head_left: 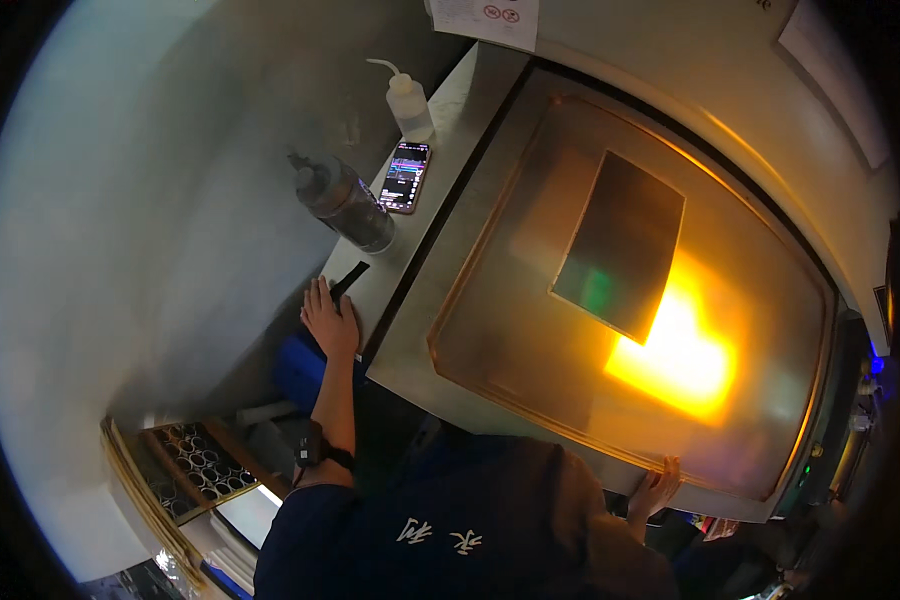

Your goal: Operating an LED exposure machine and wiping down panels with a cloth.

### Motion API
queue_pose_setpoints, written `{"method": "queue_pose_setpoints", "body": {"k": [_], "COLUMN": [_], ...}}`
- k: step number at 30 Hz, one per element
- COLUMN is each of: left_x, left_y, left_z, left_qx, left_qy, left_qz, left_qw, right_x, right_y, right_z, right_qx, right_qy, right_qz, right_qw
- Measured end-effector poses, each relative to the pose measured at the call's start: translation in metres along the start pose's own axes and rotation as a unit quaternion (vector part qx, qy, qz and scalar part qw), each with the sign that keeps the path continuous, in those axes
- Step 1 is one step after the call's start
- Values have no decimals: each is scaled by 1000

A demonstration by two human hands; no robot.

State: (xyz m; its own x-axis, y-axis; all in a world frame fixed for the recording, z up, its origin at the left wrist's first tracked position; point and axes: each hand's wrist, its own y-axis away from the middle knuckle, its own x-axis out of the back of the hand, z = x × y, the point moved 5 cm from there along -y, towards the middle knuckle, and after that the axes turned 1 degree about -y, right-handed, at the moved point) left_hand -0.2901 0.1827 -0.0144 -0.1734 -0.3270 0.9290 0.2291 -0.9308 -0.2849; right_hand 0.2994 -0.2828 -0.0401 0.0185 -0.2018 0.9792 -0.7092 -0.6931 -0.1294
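My left hand (330, 318) lies flat with its fingers stretched out on the near end of a narrow metal ledge, beside a small black strip (350, 280). My right hand (656, 487) rests at the front edge of a large metal machine lid (530, 370), fingers extended and holding nothing visible. Set into the lid is a dark, four-sided viewing window (622, 240) with a green glint in it. A bright yellow-orange glare (685, 355) shines on the metal just below the window.
Along the ledge stand a grey bottle (345, 200), a lit phone (405, 178) and a white squeeze bottle (408, 105) with a bent spout. At lower left, a box (130, 480) holds a panel with round holes. Blue material (300, 370) sits under my left hand.
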Motion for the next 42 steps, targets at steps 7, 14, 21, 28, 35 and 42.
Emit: {"method": "queue_pose_setpoints", "body": {"k": [7,14,21,28,35,42], "left_x": [1,-36,-91,-15,-22,-14], "left_y": [5,149,469,426,439,397], "left_z": [3,52,131,175,167,118], "left_qx": [-8,219,41,-3,-81,-14], "left_qy": [70,286,333,173,222,225], "left_qz": [71,57,-603,-464,-492,-504], "left_qw": [995,931,724,869,838,834], "right_x": [-6,-10,-16,-67,-99,-107], "right_y": [-9,-79,-193,-321,-430,-330], "right_z": [10,6,-26,-25,-24,-97], "right_qx": [31,23,78,66,175,315], "right_qy": [15,-2,-25,15,-128,-183], "right_qz": [45,24,84,125,170,85], "right_qw": [998,999,993,990,961,927]}}
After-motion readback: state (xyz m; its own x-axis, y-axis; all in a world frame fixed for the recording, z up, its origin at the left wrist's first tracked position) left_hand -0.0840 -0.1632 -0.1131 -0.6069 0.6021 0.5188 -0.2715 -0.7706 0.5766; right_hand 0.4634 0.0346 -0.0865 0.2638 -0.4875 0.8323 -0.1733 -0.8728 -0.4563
